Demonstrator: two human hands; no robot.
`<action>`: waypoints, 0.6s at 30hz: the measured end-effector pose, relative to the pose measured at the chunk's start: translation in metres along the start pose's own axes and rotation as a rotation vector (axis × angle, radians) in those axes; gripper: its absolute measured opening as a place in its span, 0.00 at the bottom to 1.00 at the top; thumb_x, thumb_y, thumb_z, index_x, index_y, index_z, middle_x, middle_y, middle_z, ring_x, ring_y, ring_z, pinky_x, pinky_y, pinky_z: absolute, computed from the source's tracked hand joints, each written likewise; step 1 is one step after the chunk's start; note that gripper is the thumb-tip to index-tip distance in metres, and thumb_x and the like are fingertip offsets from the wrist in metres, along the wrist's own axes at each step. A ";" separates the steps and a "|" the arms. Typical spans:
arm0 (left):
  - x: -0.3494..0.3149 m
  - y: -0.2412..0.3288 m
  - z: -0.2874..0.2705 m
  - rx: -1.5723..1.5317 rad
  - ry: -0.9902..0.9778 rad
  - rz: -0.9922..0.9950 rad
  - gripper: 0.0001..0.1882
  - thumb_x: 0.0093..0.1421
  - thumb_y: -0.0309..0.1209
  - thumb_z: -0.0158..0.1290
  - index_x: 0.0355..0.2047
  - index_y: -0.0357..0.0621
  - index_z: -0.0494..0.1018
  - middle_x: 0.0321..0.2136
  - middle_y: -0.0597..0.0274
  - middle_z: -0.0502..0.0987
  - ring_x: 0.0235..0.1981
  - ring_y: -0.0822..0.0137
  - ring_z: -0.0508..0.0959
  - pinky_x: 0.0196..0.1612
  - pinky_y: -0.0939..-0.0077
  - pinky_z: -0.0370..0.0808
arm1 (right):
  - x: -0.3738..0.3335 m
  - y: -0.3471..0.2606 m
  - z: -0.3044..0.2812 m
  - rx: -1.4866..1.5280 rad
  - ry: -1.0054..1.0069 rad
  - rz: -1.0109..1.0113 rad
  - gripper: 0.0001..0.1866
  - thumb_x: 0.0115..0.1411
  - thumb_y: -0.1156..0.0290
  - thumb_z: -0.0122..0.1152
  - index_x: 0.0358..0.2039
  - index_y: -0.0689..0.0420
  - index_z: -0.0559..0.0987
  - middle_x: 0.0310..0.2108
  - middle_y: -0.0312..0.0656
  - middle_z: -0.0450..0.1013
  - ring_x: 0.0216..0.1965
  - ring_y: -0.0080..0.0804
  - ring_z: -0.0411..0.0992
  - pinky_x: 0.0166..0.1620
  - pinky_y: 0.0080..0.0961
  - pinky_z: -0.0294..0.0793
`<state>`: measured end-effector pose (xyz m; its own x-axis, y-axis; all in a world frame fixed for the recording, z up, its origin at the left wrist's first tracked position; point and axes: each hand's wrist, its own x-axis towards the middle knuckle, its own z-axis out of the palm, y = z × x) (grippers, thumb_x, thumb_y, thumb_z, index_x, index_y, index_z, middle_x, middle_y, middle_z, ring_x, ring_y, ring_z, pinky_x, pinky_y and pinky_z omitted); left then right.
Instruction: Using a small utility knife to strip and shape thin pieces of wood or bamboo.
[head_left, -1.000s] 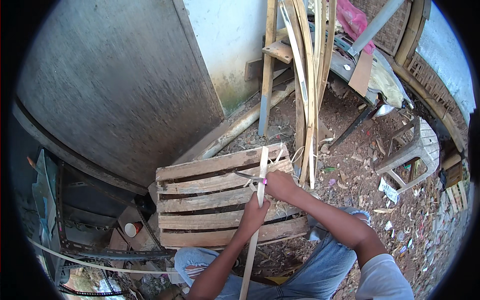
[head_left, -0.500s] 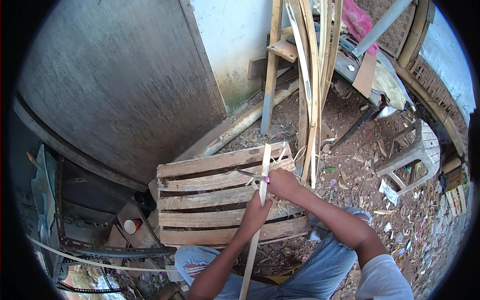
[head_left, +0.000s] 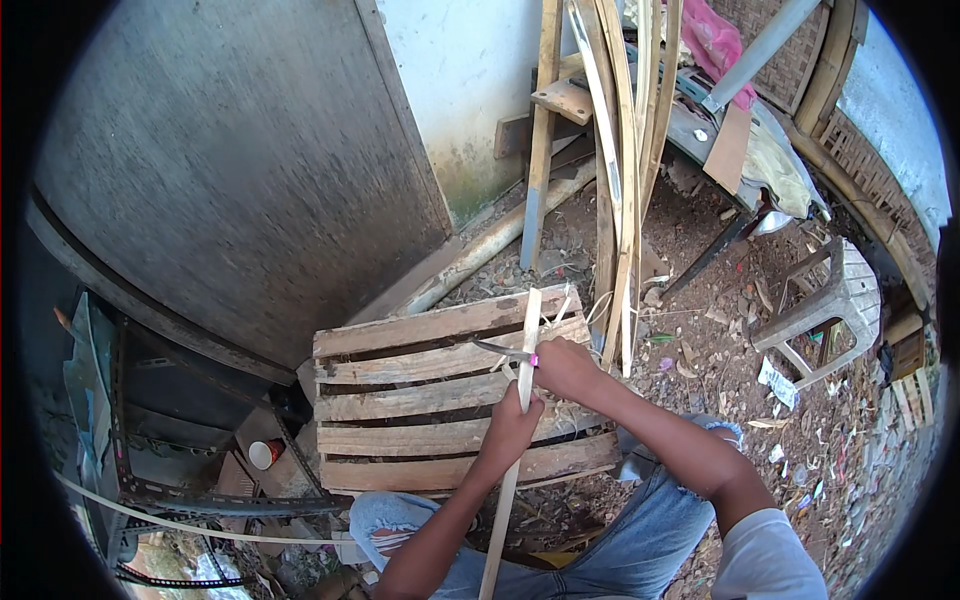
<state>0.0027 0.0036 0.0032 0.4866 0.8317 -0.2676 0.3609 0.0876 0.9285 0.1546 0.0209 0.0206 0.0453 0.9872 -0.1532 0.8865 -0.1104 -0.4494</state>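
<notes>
A long pale wooden strip (head_left: 507, 500) runs from between my legs up over the slatted wooden crate (head_left: 400, 402). My left hand (head_left: 515, 420) is closed round the strip, partway along it. Just above and to the right, my right hand (head_left: 565, 367) grips a knife (head_left: 500, 349) by its handle, of which a bit of pink shows. The knife's thin dark blade lies across the strip and points left. Small curled shavings (head_left: 562, 306) hang near the strip's upper end.
Long wooden strips (head_left: 625, 200) lean upright beyond the crate. A worn plastic stool (head_left: 830, 310) stands on the littered ground at right. A large wooden panel (head_left: 230, 170) fills the left, with a red and white cup (head_left: 264, 454) below it.
Almost nothing differs. Both hands, the knife and the strip keep the same places, with the blade still across the strip.
</notes>
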 end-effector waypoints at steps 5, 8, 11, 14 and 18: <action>0.000 0.000 0.000 0.000 -0.010 -0.015 0.10 0.57 0.30 0.48 0.33 0.36 0.64 0.21 0.54 0.71 0.22 0.65 0.72 0.28 0.69 0.68 | 0.000 -0.001 -0.002 0.007 -0.008 -0.006 0.12 0.48 0.68 0.53 0.22 0.66 0.78 0.23 0.59 0.73 0.29 0.53 0.75 0.35 0.41 0.75; 0.001 -0.011 0.001 0.013 0.024 0.100 0.09 0.59 0.33 0.47 0.33 0.42 0.63 0.16 0.68 0.64 0.15 0.78 0.66 0.15 0.80 0.65 | 0.000 -0.003 -0.001 0.012 -0.015 -0.011 0.12 0.48 0.68 0.53 0.22 0.66 0.78 0.23 0.59 0.73 0.29 0.53 0.75 0.35 0.41 0.75; 0.000 -0.001 0.000 0.001 0.004 0.019 0.10 0.57 0.30 0.48 0.34 0.36 0.64 0.20 0.53 0.71 0.22 0.63 0.73 0.28 0.68 0.68 | 0.000 0.000 0.001 0.019 -0.018 0.000 0.12 0.48 0.68 0.54 0.22 0.66 0.78 0.23 0.59 0.73 0.29 0.53 0.75 0.35 0.41 0.75; 0.000 -0.001 0.000 0.007 -0.006 -0.012 0.10 0.56 0.30 0.48 0.34 0.35 0.64 0.21 0.52 0.71 0.22 0.62 0.73 0.28 0.68 0.69 | 0.001 0.001 0.002 0.023 -0.023 0.015 0.12 0.48 0.68 0.54 0.22 0.66 0.78 0.23 0.59 0.73 0.29 0.53 0.75 0.35 0.40 0.75; 0.001 -0.008 0.001 0.017 0.015 0.073 0.08 0.59 0.33 0.47 0.32 0.42 0.63 0.16 0.69 0.64 0.15 0.78 0.65 0.15 0.80 0.63 | -0.001 -0.003 -0.002 0.013 -0.034 -0.012 0.13 0.48 0.67 0.54 0.23 0.66 0.79 0.23 0.59 0.73 0.29 0.53 0.75 0.35 0.40 0.75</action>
<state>0.0009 0.0033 -0.0052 0.5002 0.8437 -0.1949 0.3384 0.0168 0.9409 0.1534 0.0209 0.0239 0.0189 0.9839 -0.1778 0.8809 -0.1005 -0.4624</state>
